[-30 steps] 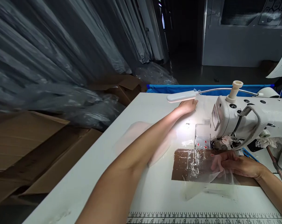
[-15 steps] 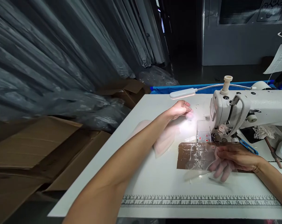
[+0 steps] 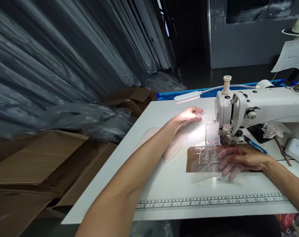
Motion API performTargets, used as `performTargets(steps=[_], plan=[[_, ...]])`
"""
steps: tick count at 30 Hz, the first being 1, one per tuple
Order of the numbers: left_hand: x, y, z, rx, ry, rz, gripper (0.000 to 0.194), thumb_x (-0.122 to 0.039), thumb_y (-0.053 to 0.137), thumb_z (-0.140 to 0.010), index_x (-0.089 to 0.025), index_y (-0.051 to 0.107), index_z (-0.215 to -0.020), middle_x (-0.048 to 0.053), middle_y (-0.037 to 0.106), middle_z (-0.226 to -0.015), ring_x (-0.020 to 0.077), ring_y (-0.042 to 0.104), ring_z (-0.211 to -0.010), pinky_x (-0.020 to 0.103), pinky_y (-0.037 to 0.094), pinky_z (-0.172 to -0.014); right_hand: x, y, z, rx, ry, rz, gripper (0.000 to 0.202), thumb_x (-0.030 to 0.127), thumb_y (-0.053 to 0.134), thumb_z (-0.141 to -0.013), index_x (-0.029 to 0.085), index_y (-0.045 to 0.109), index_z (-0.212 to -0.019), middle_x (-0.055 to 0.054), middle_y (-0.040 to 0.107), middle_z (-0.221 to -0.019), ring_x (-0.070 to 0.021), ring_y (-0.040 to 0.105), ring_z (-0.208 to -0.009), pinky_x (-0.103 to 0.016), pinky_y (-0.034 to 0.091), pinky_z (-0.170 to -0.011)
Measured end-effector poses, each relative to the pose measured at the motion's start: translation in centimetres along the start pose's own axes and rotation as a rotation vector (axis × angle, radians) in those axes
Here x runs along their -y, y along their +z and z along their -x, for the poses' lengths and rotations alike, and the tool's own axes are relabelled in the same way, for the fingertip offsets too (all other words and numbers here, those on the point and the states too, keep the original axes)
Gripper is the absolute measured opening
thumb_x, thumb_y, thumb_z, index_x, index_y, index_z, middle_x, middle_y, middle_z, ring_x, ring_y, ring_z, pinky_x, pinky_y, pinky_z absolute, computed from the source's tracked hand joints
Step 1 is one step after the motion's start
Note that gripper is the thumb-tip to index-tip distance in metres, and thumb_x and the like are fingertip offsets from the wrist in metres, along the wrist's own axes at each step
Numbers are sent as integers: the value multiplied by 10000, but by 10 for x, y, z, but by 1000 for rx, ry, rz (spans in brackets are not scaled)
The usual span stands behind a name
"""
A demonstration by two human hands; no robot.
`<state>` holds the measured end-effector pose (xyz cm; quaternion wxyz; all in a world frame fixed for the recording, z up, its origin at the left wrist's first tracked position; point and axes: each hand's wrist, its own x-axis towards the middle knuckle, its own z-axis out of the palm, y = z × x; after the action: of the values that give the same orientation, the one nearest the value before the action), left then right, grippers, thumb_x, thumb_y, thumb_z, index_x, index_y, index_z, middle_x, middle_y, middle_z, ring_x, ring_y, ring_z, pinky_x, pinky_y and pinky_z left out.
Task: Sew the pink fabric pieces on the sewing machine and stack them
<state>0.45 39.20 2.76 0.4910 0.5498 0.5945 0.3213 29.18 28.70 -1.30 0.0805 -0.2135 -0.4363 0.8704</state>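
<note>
Head view, right hand (image 3: 240,160) flat on clear plastic sheet (image 3: 208,161) — near table (image 3: 164,184) front edge

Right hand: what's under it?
Under the right hand lies a clear plastic sheet over a brown patch on the white table. What sits directly beneath the palm is covered.

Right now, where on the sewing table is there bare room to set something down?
Bare: the white tabletop between left forearm and printed ruler, and the far-left corner. Crowded: around the sewing machine, the clear film under the right hand, blue snips.
</note>
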Motion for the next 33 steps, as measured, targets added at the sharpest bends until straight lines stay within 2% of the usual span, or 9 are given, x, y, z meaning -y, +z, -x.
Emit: performTargets(steps=[5, 12, 17, 22, 24, 26, 28, 30, 33], plan=[[2, 1, -5, 13, -40, -24, 136, -86, 720, -646, -135, 665, -761, 53, 686, -774, 147, 671, -766, 264, 553, -804, 0, -1, 0, 7, 6, -5, 291, 271, 690, -912, 117, 573, -1129, -136, 697, -1066, -206, 733, -931, -302, 633, -745], [8, 1, -7, -22, -27, -77, 214, -169, 752, -624, -157, 645, -809, 46, 685, -790, 157, 675, -786, 273, 562, -782, 0, 0, 0, 7, 1, -32, 298, 269, 713, -897, 114, 584, -1116, -141, 700, -1076, -213, 735, -925, -308, 639, -737], [6, 0, -3, -29, 72, -166, 317, -237, 779, -601, -143, 658, -879, 92, 710, -912, 220, 696, -875, 325, 572, -820, 2, 1, -1, -18, 11, -24, 338, 295, 737, -875, 112, 588, -1116, -135, 700, -1065, -210, 733, -918, -296, 638, -729], [0, 8, 25, -169, 267, -300, 271, -323, 740, -687, -169, 683, -902, 108, 673, -1164, 306, 587, -1193, 443, 478, -1051, 1, 0, 1, -29, 11, -7, 414, 317, 780, -841, 116, 576, -1141, -134, 693, -1071, -215, 729, -932, -288, 637, -723], [1, 23, 51, -116, 364, -331, 270, -375, 704, -758, -181, 697, -945, 92, 682, -1159, 283, 598, -1172, 443, 469, -1065, 0, 0, 2, 10, -5, 33, 457, 284, 798, -831, 132, 559, -1190, -120, 689, -1086, -202, 726, -948, -271, 633, -739], [3, 39, 82, 148, 501, -356, 419, -440, 669, -828, -180, 662, -1157, 114, 671, -1215, 272, 627, -1138, 442, 501, -1019, -2, 2, 4, 100, 1, 71, 510, 264, 809, -821, 146, 542, -1239, -107, 692, -1096, -183, 730, -927, -265, 631, -751], [7, 52, 112, 280, 513, -342, 618, -485, 704, -819, -197, 553, -1345, 141, 583, -1375, 286, 613, -1188, 438, 524, -984, -3, 5, 6, 222, 38, 102, 517, 280, 808, -824, 139, 548, -1248, -104, 705, -1068, -168, 736, -872, -276, 632, -758], [10, 61, 136, 410, 495, -355, 570, -472, 693, -844, -207, 573, -1334, 135, 596, -1375, 288, 601, -1215, 448, 504, -1009, -3, 11, 7, 313, 68, 134, 483, 307, 797, -838, 118, 577, -1225, -102, 720, -1015, -157, 736, -832, -271, 630, -751], [11, 68, 162, 515, 468, -317, 513, -440, 701, -857, -213, 602, -1307, 114, 669, -1273, 257, 623, -1157, 428, 487, -1011, -1, 24, 10, 394, 83, 167, 452, 352, 797, -840, 106, 622, -1176, -92, 730, -946, -153, 737, -809, -225, 618, -683]])
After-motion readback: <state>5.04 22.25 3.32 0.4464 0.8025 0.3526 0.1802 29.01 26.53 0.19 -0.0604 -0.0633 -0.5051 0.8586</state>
